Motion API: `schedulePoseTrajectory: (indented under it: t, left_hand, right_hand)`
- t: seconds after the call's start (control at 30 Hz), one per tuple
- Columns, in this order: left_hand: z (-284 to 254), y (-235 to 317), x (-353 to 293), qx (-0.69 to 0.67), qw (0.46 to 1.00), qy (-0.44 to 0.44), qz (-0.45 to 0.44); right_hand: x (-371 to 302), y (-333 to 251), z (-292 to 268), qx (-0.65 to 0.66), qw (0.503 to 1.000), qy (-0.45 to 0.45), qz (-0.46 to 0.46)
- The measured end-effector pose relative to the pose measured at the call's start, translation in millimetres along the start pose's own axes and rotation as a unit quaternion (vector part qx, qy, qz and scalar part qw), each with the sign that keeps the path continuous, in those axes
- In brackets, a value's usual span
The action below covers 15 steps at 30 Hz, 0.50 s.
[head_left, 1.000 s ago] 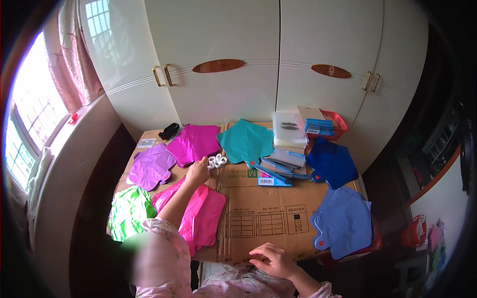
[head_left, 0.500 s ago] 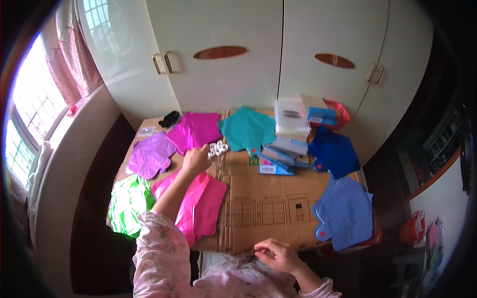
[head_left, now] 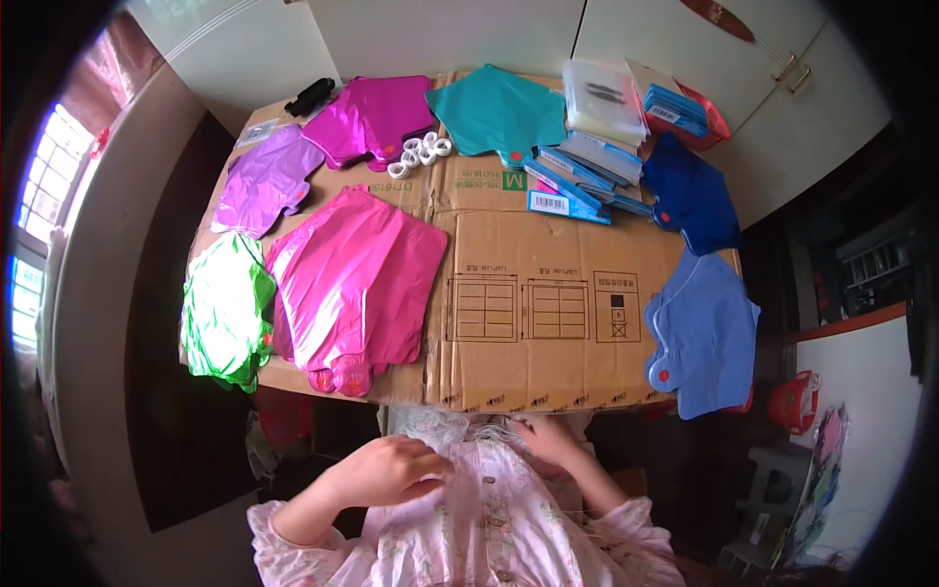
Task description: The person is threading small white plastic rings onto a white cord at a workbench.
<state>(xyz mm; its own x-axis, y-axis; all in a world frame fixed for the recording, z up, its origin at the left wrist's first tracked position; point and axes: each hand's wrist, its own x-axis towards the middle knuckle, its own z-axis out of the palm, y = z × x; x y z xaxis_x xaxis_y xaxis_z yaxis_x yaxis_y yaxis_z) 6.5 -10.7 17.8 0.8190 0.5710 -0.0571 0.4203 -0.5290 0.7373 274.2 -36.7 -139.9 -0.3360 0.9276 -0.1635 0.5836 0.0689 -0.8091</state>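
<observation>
Pink foil [head_left: 372, 264] lies flat on the near left part of brown cardboard [head_left: 538, 240], ahead and slightly left of the left hand [head_left: 391, 472], its long axis running away from the body. The left hand, nearer than the right, hangs over a floral shirt [head_left: 494, 538], clear of the foil, fingers loosely curled, a gap to the thumb, nothing visible held. The right hand [head_left: 550, 440] is low beside pale, stringy threads [head_left: 440, 425]; its fingertips are unclear, so whether it grips any cannot be told. The pink foil is shiny and creased, pointed at the far end, round-tabbed at the near one. Crinkled green foil [head_left: 220, 293] is just beside its left; smooth white rings [head_left: 421, 152] cluster beyond
</observation>
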Motion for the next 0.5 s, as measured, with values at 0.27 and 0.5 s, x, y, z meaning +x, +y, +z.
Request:
schedulePoseTrajectory:
  t: [0.27, 0.5]
  left_hand:
    - [100.0, -55.1, 17.3, 0.036, 0.962, 0.208, -0.173]
    - [100.7, -35.9, 38.9, 0.064, 0.970, 0.178, -0.152]
  right_hand:
    - [43.6, 3.6, 42.0, -0.102, 0.994, 0.042, 0.013]
    - [2.0, -69.8, -26.2, 0.186, 0.979, -0.079, 0.010]
